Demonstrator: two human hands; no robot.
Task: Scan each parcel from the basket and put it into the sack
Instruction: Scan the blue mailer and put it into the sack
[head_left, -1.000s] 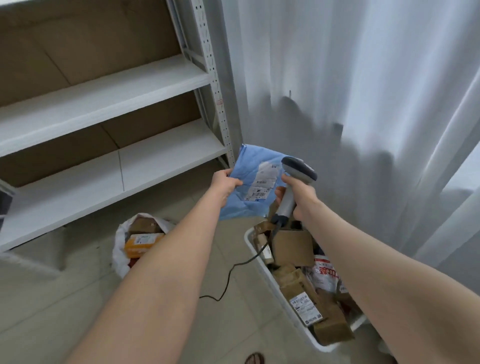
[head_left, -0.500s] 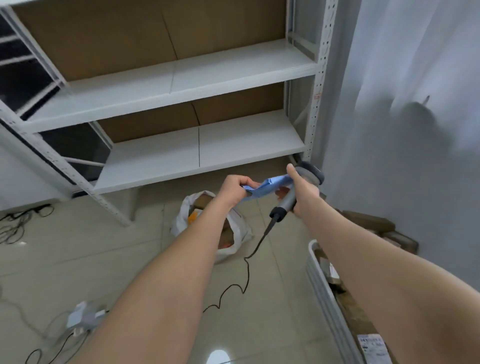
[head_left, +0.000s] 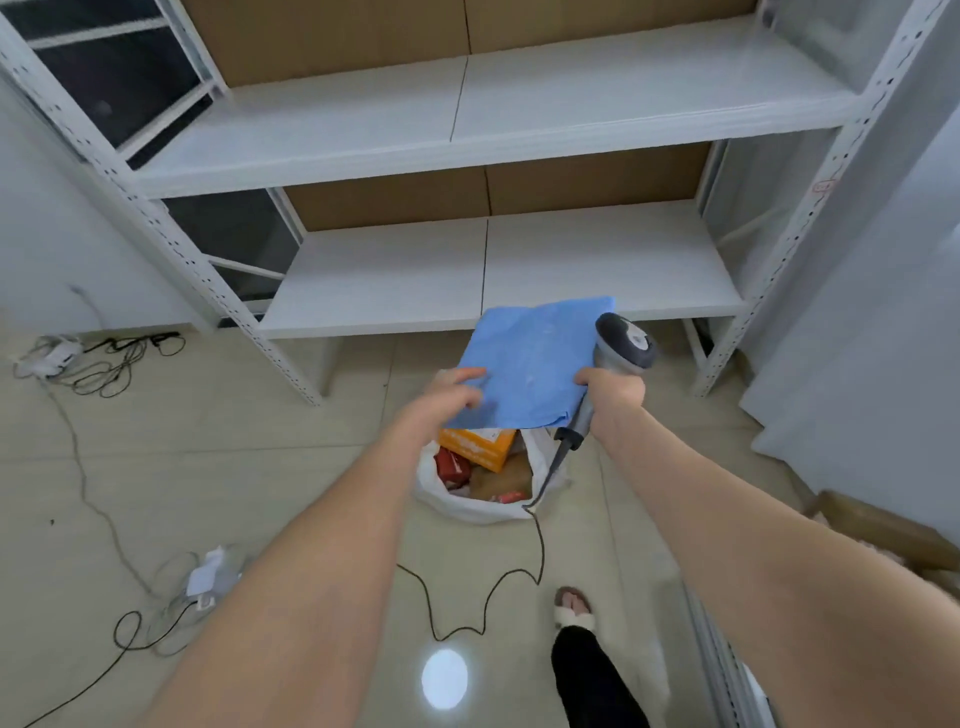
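Left hand: the left hand (head_left: 457, 395) gripped the near left corner of a flat blue plastic mailer parcel (head_left: 535, 358), thumb and curled fingers closed on its edge.
Right hand: the right hand (head_left: 613, 389) was wrapped tight round the handle of a grey handheld barcode scanner (head_left: 621, 345). One fingertip also touched the parcel's right edge.
Parcel: it was held roughly level between both hands, directly above the sack's mouth. Only plain blue showed on top and no label was in view.
Scanner: its head pointed up and away, beside the parcel's right edge and not aimed at it. Its black cable (head_left: 537, 551) hung down past the sack and looped over the floor.
Sack: a white woven sack (head_left: 467, 506) stood open on the tiled floor (head_left: 311, 467) just below the parcel. It already held an orange carton (head_left: 480, 447), a red packet (head_left: 452, 467) and a brown parcel (head_left: 506, 478).
Basket: only a ribbed pale strip at the lower right (head_left: 711, 654) looked like its rim. Its contents could not be seen.
Surroundings: a white metal shelving rack (head_left: 597, 270) stood behind the sack, with loose cables and a power strip (head_left: 52, 358) on the floor well to the left.
Progress: several parcels were already in the sack. This one seemed ready to drop, its scan probably done, though that cannot be confirmed.
Remaining: letting go over the sack's mouth, then returning to the basket for the rest. How many were left could not be told.
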